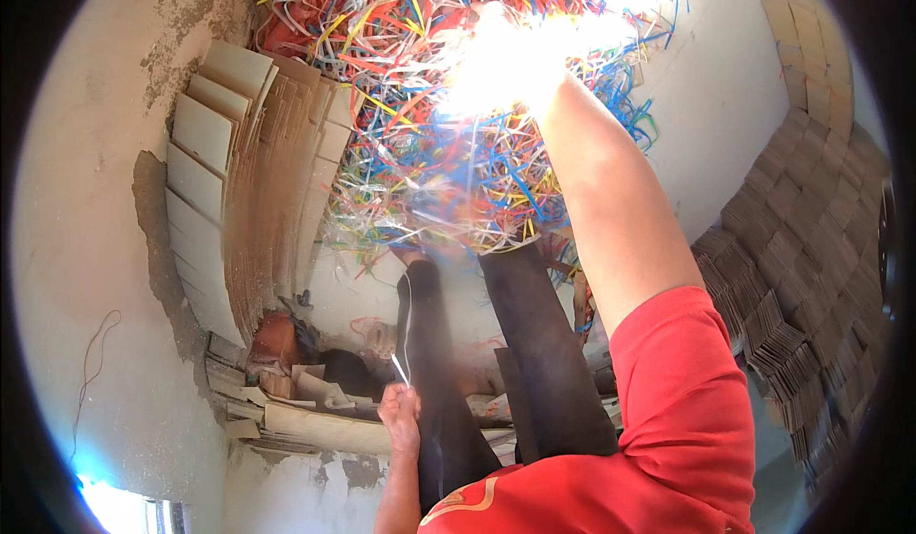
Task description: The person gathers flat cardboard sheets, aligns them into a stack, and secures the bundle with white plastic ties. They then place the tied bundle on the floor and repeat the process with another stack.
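Note:
Low in the picture, left of centre, my left hand [401, 414] is closed around a white plastic strip [400, 369]. One end pokes up above the fingers, and a thin pale line runs on upward along my dark trouser leg [435, 343]. My right arm [611, 190] stretches far forward over a big tangled heap of plastic straps [391, 66] in red, white, blue and yellow. Strong glare washes out my right hand [498, 42] at the heap, so its fingers and anything in them cannot be made out. Blurred clear and blue strips hang below it, between my arm and legs.
Flat cardboard sheets [277, 152] lean in a stack along the left wall. Many bundled brown cardboard pieces [792, 238] are piled at the right. Cardboard scraps [324, 424] and a reddish-brown object [274, 338] lie near the left wall. Bright light enters at lower left.

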Demonstrator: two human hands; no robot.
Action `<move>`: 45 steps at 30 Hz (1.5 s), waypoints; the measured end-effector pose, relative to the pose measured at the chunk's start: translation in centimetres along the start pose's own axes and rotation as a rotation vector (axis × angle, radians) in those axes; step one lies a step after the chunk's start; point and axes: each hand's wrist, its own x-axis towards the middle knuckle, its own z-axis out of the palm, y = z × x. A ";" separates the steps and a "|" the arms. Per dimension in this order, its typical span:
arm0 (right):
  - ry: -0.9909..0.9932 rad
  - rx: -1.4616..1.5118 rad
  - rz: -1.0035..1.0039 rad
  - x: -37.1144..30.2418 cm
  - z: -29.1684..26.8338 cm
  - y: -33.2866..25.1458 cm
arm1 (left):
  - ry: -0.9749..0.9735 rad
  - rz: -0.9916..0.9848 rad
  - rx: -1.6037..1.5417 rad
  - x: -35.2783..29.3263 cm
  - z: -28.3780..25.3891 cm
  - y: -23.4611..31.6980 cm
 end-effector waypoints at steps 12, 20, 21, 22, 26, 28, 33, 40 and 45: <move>0.080 0.384 -0.283 -20.7 -11.7 -9.2 | -0.116 0.033 -0.102 -2.0 2.1 3.7; -0.193 0.533 -0.274 -32.0 -20.6 -16.0 | -0.297 0.401 -0.050 -6.8 6.6 11.0; -0.221 0.529 -0.273 -32.7 -21.4 -16.7 | -0.316 0.439 -0.070 -7.4 7.2 11.5; -0.233 0.503 -0.294 -33.6 -21.8 -17.1 | -0.335 0.477 -0.092 -7.9 7.6 11.9; -0.277 0.475 -0.334 -36.0 -23.4 -19.7 | -0.198 0.493 -0.116 -10.1 9.1 12.4; -0.286 0.496 -0.366 -37.7 -23.6 -20.7 | -0.201 0.624 -0.013 -10.3 8.0 11.6; -0.331 0.625 -0.347 -40.6 -25.7 -23.5 | -0.210 0.648 -0.088 -13.7 5.3 11.9; -0.415 0.514 -0.639 -42.4 -31.5 -27.2 | -0.326 0.765 -0.260 -22.9 0.8 17.0; -0.389 0.300 -0.823 -39.7 -35.4 -25.9 | -0.239 1.000 -0.479 -30.0 -6.0 20.0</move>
